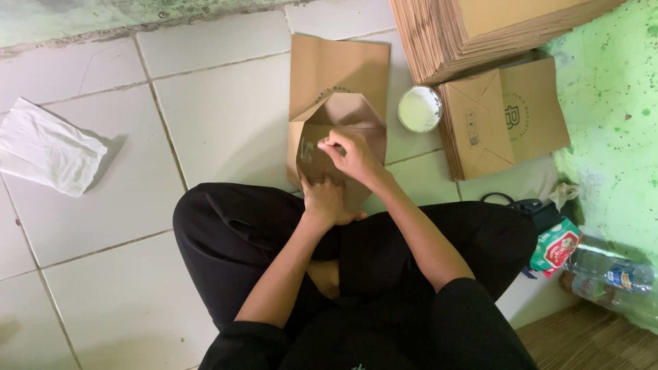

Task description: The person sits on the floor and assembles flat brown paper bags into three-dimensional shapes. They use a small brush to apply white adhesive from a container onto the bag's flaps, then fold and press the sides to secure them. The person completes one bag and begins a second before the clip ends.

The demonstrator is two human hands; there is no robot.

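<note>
On floor tiles ahead of crossed legs: brown paper bag [329, 89] | left hand [325, 199] flat on its folded flap | right hand [353, 154] fingertips [327, 144] pinched, smearing flap | pinched item too small to tell | glue bowl [419, 108] beside.
</note>
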